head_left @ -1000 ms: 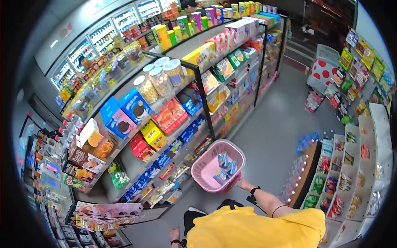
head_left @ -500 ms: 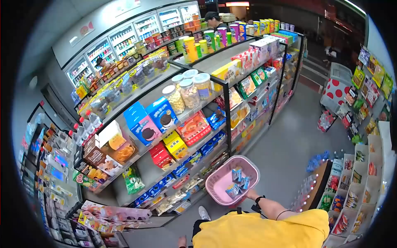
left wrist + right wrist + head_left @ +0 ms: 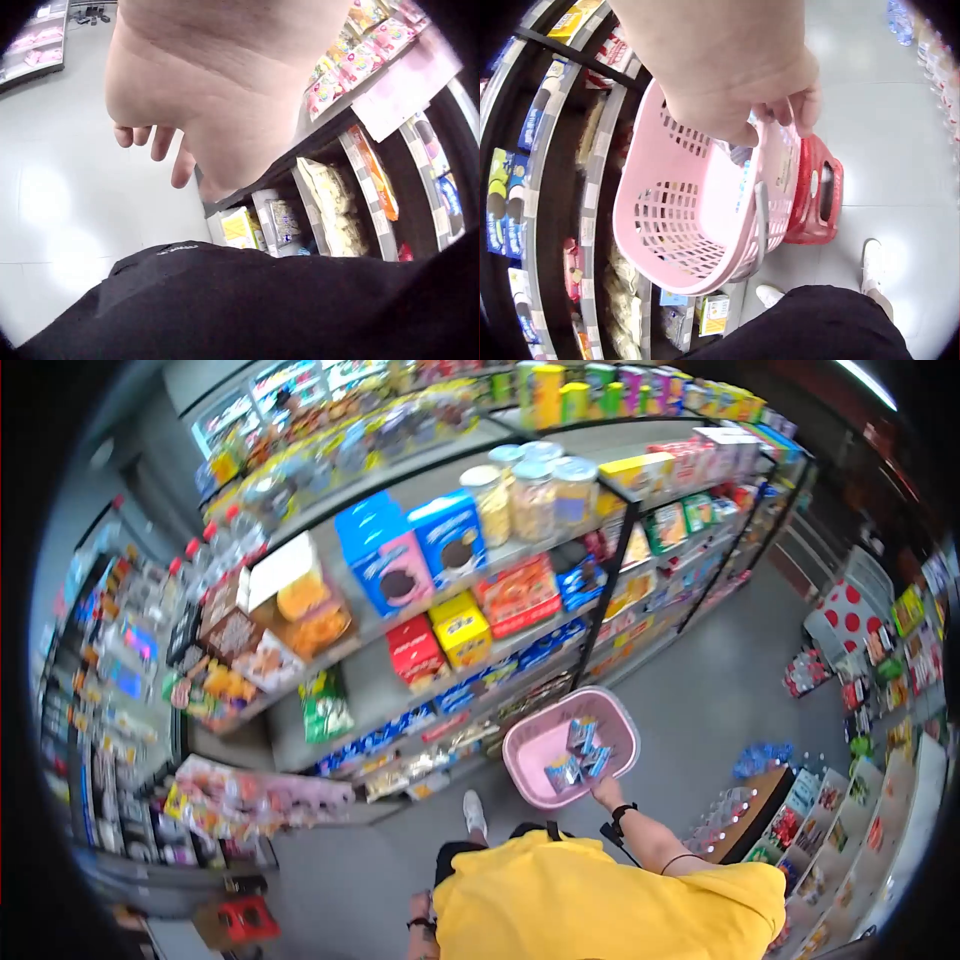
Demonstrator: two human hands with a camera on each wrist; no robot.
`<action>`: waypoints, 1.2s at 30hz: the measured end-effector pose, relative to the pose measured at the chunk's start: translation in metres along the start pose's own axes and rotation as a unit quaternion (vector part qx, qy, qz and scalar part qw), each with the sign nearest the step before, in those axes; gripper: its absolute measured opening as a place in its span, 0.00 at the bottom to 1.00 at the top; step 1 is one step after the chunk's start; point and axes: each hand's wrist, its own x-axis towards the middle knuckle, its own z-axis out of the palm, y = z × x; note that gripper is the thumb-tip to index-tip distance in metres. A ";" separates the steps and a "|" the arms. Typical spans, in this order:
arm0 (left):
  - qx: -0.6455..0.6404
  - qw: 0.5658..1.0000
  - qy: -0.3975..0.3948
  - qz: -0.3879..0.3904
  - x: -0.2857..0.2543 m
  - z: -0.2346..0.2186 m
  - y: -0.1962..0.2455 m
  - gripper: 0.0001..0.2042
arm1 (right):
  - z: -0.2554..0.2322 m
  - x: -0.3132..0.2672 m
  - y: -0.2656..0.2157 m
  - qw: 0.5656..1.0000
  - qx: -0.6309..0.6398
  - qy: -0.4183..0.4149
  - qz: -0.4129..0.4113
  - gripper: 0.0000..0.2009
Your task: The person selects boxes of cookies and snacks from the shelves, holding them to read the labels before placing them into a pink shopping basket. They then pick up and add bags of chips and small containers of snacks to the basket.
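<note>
The pink plastic basket (image 3: 538, 748) is beside the shelf, with several small blue packets (image 3: 566, 771) inside. My right hand (image 3: 607, 792) holds its near rim; in the right wrist view that hand (image 3: 731, 71) has its thumb inside the wall of the basket (image 3: 646, 171) and its fingers curled over the rim. A grey handle hangs down the basket's side. My left hand (image 3: 420, 906) hangs low by my body. In the left wrist view the left hand (image 3: 210, 97) has loosely bent fingers, holding nothing, near a low shelf of bagged goods.
Shelves with snack boxes (image 3: 459, 630) and jars (image 3: 533, 500) stand in front and left. Bottles (image 3: 722, 820) and candy bins (image 3: 830, 800) line the right side. A red plastic object (image 3: 810, 199) sits on the floor beside the basket.
The head view has turned, so the shelves appear farther right. My right hand has gone from beside the basket's red part to its rim. More of my left forearm shows than half a second ago.
</note>
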 end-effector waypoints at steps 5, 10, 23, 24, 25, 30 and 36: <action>-0.100 0.969 0.085 -0.209 -0.031 -0.008 -0.013 0.25 | -0.050 -0.001 -0.136 0.919 0.233 -0.253 -0.194 0.11; -0.111 0.968 0.098 -0.204 -0.010 -0.029 -0.024 0.22 | -0.317 -0.175 -0.383 0.687 0.302 -0.195 -0.632 0.16; -0.064 0.989 0.125 -0.047 0.046 -0.068 0.063 0.23 | -0.412 -0.287 -0.461 0.317 0.374 -0.137 -0.861 0.12; -0.048 0.992 0.110 -0.048 0.048 -0.069 0.064 0.24 | -0.412 -0.288 -0.461 0.319 0.375 -0.132 -0.860 0.11; -0.032 0.994 0.096 -0.049 0.047 -0.071 0.067 0.24 | -0.413 -0.288 -0.463 0.320 0.377 -0.125 -0.860 0.11; 0.024 0.999 0.026 -0.020 0.060 -0.059 0.016 0.23 | -0.422 -0.285 -0.440 0.343 0.404 -0.072 -0.845 0.10; 0.085 0.996 0.031 0.024 0.072 -0.041 0.068 0.22 | -0.413 -0.248 -0.400 0.507 0.448 0.049 -0.735 0.10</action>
